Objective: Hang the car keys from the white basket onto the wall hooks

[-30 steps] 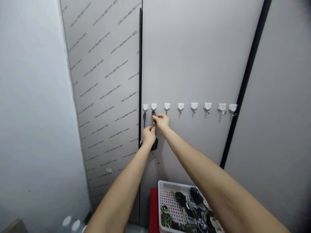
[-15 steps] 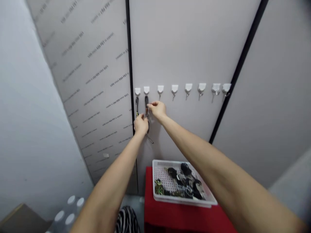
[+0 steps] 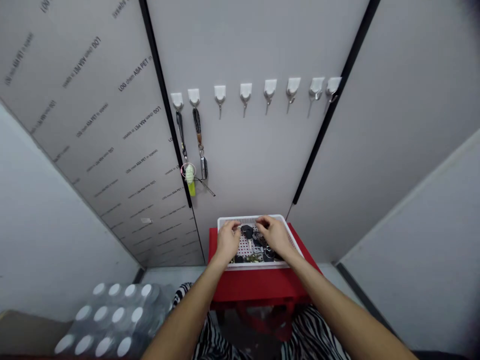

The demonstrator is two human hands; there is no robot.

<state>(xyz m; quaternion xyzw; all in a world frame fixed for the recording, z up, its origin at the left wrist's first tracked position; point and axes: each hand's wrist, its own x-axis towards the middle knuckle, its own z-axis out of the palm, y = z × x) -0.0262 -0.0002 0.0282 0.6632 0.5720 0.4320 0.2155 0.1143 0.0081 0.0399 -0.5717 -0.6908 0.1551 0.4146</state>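
My left hand is over the left side of a white plastic basket, fingers curved and apart with nothing visible in them. Over the basket's right half is my right hand, thumb and fingers apart, seemingly holding nothing. Between them lies a black-headed key, near the fingertips of both hands. More keys and metal rings fill the basket's right and front, partly hidden by my right hand. On the wall, a keychain with a pale green charm and another with a dark braided strap hang from the two leftmost hooks.
Several white adhesive hooks run in a row across the grey wall panel. The basket stands on a red stool. Capped plastic bottles are packed at the lower left, beside a brown box.
Both my hands have left the braided-strap keychain, which now hangs on its hook, and have moved down to the basket. The view has tilted downward.
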